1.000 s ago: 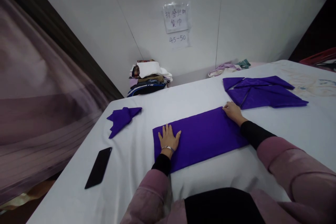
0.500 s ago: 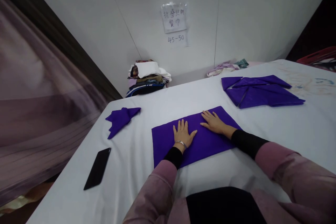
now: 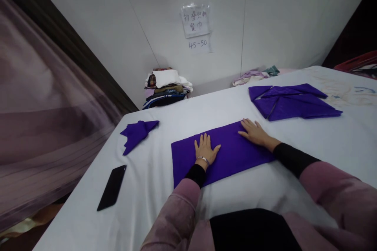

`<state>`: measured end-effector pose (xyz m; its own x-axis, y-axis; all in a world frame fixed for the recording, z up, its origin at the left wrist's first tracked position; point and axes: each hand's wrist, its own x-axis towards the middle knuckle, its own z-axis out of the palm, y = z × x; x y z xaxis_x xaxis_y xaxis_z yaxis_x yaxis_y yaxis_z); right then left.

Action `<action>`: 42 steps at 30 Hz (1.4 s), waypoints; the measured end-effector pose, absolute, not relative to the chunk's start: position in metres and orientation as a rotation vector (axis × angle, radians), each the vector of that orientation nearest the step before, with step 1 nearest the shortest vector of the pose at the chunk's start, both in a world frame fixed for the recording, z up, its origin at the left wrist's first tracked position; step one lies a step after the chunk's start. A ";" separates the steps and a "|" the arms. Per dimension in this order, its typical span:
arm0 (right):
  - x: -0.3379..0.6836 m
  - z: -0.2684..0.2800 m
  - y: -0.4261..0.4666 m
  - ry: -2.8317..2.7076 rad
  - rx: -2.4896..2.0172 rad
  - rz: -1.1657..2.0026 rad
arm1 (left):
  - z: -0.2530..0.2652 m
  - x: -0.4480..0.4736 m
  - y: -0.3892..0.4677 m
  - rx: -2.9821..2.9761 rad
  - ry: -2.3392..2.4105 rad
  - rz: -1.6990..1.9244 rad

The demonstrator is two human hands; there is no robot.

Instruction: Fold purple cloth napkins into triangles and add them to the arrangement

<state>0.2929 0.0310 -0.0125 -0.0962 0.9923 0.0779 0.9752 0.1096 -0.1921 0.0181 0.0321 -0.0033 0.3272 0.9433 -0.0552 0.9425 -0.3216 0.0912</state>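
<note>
A purple cloth napkin (image 3: 226,157), folded into a rectangle, lies flat in front of me on the white-covered table. My left hand (image 3: 205,151) presses flat on its left half, fingers spread, a bracelet at the wrist. Toward the napkin's far right corner rests my right hand (image 3: 255,131), also flat with its fingers apart. Neither hand grips the cloth. My right hand and forearm cover part of the napkin's right edge.
A folded purple napkin with pointed tips (image 3: 137,133) lies at the left, above a black phone (image 3: 112,188). More folded purple napkins (image 3: 291,104) lie at the far right. Behind the table is a stack of fabrics (image 3: 166,88); a paper sign (image 3: 196,23) hangs on the wall.
My right hand has slid rightward across the napkin to its far right corner. My left hand has stayed in place on the cloth.
</note>
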 end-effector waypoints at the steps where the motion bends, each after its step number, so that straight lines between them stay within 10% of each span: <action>1: 0.283 -0.013 0.019 -2.256 -1.885 0.144 | -0.004 0.018 0.032 2.471 1.764 0.012; 42: 0.250 -0.050 -0.052 -2.456 -1.535 -0.040 | 0.005 -0.033 -0.085 2.277 1.933 0.130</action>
